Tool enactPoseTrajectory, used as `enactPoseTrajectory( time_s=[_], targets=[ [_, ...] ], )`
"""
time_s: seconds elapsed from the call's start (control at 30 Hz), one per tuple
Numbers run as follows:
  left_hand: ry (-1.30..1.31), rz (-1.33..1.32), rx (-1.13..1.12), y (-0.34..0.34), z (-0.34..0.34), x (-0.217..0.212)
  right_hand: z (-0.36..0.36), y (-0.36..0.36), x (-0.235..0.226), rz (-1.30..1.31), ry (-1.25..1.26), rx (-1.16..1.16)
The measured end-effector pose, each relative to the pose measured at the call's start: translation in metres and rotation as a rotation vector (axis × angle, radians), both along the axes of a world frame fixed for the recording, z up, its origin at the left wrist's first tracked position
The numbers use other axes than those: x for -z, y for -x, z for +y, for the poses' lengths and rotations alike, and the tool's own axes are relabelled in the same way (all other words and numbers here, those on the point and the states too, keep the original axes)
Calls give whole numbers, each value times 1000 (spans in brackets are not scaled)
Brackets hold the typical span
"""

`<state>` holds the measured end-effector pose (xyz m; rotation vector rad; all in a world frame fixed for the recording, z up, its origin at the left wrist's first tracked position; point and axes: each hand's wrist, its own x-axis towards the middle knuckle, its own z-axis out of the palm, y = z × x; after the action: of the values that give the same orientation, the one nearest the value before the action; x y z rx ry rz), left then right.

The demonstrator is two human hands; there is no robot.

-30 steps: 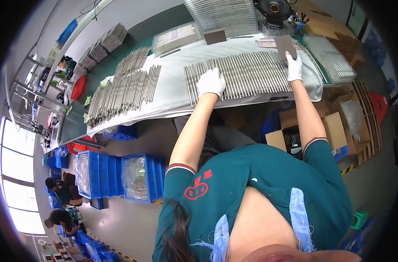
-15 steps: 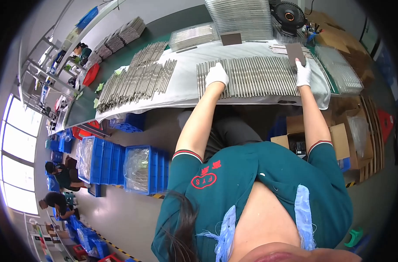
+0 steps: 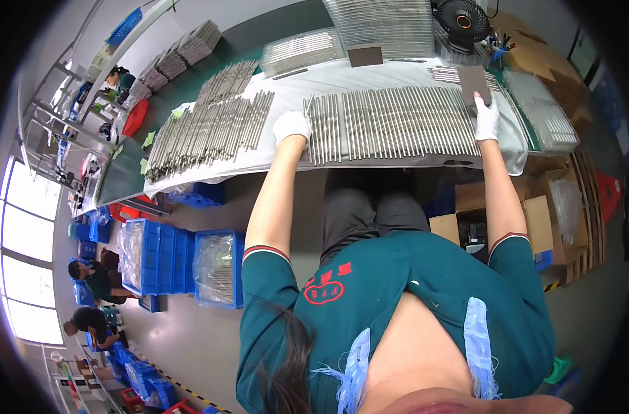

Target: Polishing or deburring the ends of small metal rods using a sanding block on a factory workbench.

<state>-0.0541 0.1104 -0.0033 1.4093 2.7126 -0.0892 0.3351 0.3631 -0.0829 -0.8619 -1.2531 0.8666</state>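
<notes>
A row of slim metal rods lies side by side on a white cloth, with a narrow gap near its left end. My left hand, in a white glove, is bunched at the row's left end, against the outermost rods. Its fingers look curled in; whether a rod is between them is hidden. At the right end my gloved right hand grips a flat grey-brown rectangular pad, thumb on its face. Part of the pad covers a few rods lying crosswise behind the row.
Left on the table is a looser pile of rods. Behind stand a clear tray of rods, a second brown pad, stacked clear trays and a black fan. Blue crates stand on the floor; co-workers sit farther left.
My left hand has moved left, from on top of the rods to the row's left end. The gap in the row has shifted left. My right hand still grips the pad.
</notes>
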Motion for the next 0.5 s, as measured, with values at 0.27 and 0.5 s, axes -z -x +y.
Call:
enactPoseTrajectory(
  time_s=[0.27,0.5],
  targets=[
    [-434,-41,61,9,0,35,2,-8,4,20,27,3],
    [-486,48,3,-23,17,37,-4,-6,-3,36,84,-9]
  ],
)
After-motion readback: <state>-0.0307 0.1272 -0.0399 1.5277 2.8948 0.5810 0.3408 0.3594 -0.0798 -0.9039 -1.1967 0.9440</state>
